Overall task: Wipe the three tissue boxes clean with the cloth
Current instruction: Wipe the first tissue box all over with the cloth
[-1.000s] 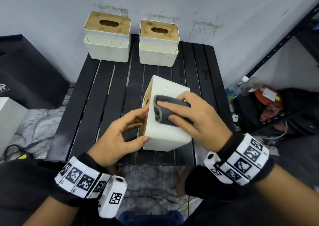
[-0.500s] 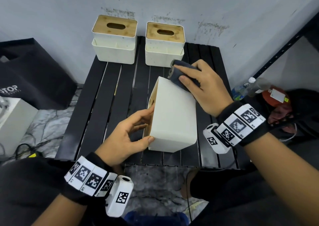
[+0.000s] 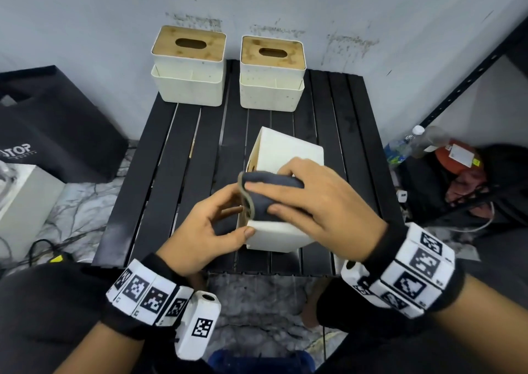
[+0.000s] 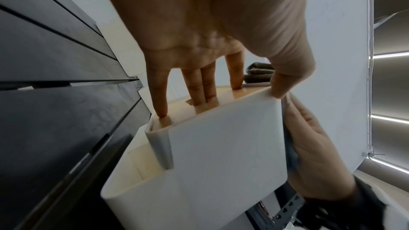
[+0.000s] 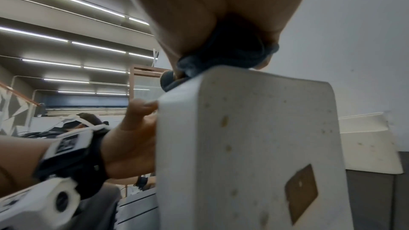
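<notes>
Head view, table: we see a black slatted table set against a pale grey wall.
Head view, box in hand: a white rectangular tissue box lies tipped on its side near the table's front edge, its wooden lid face turned to the left.
Head view, left hand: our left hand grips the box's left end, thumb on the near corner, fingers on the lid side.
Head view, right hand: our right hand presses a folded dark grey cloth onto the box's upper face, fingers spread over the cloth and thumb curled round its near edge.
Head view, other boxes: two white tissue boxes with slotted bamboo lids, one at the table's back left and one just right of it, stand upright by the wall.
Left wrist view: fingers rest on the wooden lid, thumb hooked over the box edge; the cloth shows behind.
Right wrist view: the cloth is bunched under our palm on the speckled box.
</notes>
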